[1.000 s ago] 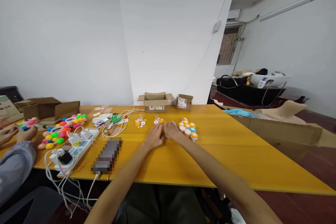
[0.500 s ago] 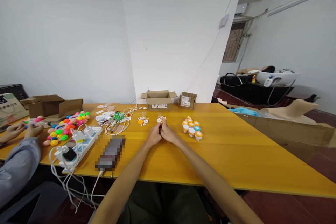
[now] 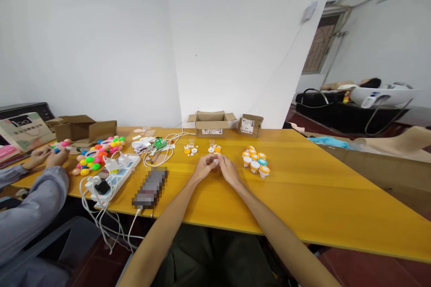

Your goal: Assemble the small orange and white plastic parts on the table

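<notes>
left hand (image 3: pixel 203 168): bare | right hand (image 3: pixel 230 171): bare | forearms (image 3: pixel 170 217): bare | lap cloth (image 3: pixel 207 255): dark olive

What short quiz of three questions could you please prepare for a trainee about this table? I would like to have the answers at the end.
1. Count: how many blue-green lids show among the lidded containers?
2. True or false: seen from the wearer's side, the lidded containers stand to the right of the wearer's right grip.
3. Choose: what lies on the table just beyond the wearer's two hands?
a) colourful balls
b) small white and orange parts
c) a white power strip

Key:
1. One.
2. True.
3. b.
</notes>
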Available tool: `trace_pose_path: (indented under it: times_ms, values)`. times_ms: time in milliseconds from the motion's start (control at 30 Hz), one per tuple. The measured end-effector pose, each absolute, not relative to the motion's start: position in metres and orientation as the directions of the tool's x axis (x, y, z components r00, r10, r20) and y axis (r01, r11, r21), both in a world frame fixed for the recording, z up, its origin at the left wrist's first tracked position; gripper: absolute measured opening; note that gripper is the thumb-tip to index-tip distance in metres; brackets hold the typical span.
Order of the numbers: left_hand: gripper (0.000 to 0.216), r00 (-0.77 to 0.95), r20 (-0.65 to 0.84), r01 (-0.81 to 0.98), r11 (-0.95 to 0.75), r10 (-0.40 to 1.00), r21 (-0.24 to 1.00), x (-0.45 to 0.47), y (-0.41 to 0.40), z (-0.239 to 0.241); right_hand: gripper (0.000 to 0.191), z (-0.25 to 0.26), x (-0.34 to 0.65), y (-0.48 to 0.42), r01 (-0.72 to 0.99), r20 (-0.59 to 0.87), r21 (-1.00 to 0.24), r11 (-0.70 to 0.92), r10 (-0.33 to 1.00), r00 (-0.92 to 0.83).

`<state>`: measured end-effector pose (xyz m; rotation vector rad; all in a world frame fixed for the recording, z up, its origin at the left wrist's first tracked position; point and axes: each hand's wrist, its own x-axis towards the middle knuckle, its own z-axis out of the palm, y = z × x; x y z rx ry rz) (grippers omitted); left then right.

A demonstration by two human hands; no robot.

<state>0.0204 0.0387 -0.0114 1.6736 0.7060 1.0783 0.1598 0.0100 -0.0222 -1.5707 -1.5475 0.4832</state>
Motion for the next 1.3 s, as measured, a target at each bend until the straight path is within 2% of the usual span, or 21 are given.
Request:
trace_pose_path:
  times_ms: [167, 633, 900, 1300]
  values:
    - [0.029, 0.441, 0.338, -0.029, -0.363, 0.832, 0.931, 0.021, 0.038, -0.012, 0.052, -0.022, 0.156, 0.008, 0.582, 0.314, -0.797, 0.162, 0.934, 0.17]
    - [0.029, 0.399, 0.352, -0.023, -0.375, 0.847, 0.927, 0.021, 0.035, -0.007, 0.044, -0.02, 0.153, 0.006, 0.43, 0.323, -0.875, 0.225, 0.931, 0.172]
    - [0.033, 0.384, 0.35, -0.009, -0.375, 0.855, 0.927, 0.022, 0.032, -0.006, 0.047, -0.021, 0.151, 0.006, 0.365, 0.357, -0.892, 0.268, 0.911, 0.204]
    - [0.039, 0.412, 0.343, 0.005, -0.378, 0.844, 0.926, 0.023, 0.034, -0.009, 0.039, -0.031, 0.155, 0.01, 0.407, 0.397, -0.865, 0.293, 0.896, 0.2]
